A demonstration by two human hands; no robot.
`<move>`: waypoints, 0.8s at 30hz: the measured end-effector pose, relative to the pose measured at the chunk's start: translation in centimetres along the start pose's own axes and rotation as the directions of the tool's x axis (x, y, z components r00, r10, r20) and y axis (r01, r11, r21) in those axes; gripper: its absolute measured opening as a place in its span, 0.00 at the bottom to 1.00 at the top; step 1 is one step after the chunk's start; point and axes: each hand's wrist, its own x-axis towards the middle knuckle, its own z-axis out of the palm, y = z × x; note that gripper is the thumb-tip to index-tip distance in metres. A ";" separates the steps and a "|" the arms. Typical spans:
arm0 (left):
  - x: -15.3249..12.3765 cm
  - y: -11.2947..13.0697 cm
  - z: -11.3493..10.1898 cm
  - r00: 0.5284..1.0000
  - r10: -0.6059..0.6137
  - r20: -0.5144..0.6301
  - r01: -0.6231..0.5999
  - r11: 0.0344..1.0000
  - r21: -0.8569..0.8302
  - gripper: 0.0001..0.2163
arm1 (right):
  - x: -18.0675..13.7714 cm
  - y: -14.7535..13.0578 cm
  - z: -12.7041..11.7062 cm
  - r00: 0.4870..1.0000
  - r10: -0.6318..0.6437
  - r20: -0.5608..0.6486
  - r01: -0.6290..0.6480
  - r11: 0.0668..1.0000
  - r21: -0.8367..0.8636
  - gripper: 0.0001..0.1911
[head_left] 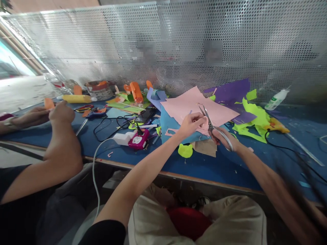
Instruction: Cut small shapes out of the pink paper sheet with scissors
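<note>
Pinched in my left hand (191, 124) is a small piece of pink paper (203, 126). My right hand (224, 139) grips a pair of scissors (209, 125), whose slightly parted blades point up and away beside that piece. Both hands are over a large sheet of pink paper (196, 100), which lies on blue paper (167, 119). Close to me on the tabletop lies a lime-green cutout shaped like an animal head with ears (185, 150). A piece of brown cardboard (205, 147) shows partly under the hands.
A pink power socket (139, 139) with cables sits left of the papers. Purple paper (231, 92), lime scraps (255, 117), a yellow glue gun (277, 126) and a white glue bottle (277, 99) are on the right. At left, a co-worker's hands (61, 112) hold orange paper. Perforated metal (178, 44) borders the back.
</note>
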 end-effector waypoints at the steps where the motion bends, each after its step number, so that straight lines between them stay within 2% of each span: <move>1: 0.0 -0.1 0.0 1.000 -0.002 -0.007 0.002 1.000 -0.011 0.18 | 0.1 -0.1 0.2 1.000 0.012 -0.001 -0.012 0.999 0.031 0.35; 3: 0.1 -0.2 0.0 1.000 -0.007 -0.018 0.007 0.999 -0.033 0.19 | 0.1 -0.6 0.5 0.999 0.029 -0.014 -0.028 0.996 0.083 0.35; 7: 0.2 -0.4 0.0 1.000 -0.004 -0.013 0.003 0.997 -0.075 0.18 | 0.0 -1.4 0.6 0.998 0.033 -0.050 -0.029 0.997 0.065 0.34; 12: 0.2 -0.6 -0.1 1.000 -0.011 -0.009 0.010 0.995 -0.096 0.16 | 0.4 -0.7 0.6 0.998 0.040 -0.050 -0.036 0.996 0.081 0.34; 18: 0.1 -0.8 -0.1 1.000 0.000 0.009 0.000 0.998 -0.060 0.16 | 1.3 0.9 0.9 0.995 -0.060 -0.075 0.084 0.923 0.374 0.41; 21: 0.1 -0.8 -0.1 1.000 0.004 0.004 -0.004 0.999 -0.041 0.16 | 1.6 1.4 0.8 0.989 -0.059 -0.137 0.111 0.901 0.419 0.38; 24: 0.0 -0.7 -0.1 1.000 0.025 -0.007 -0.025 1.000 -0.016 0.16 | 1.9 1.6 0.7 0.961 -0.046 -0.271 0.166 0.884 0.438 0.33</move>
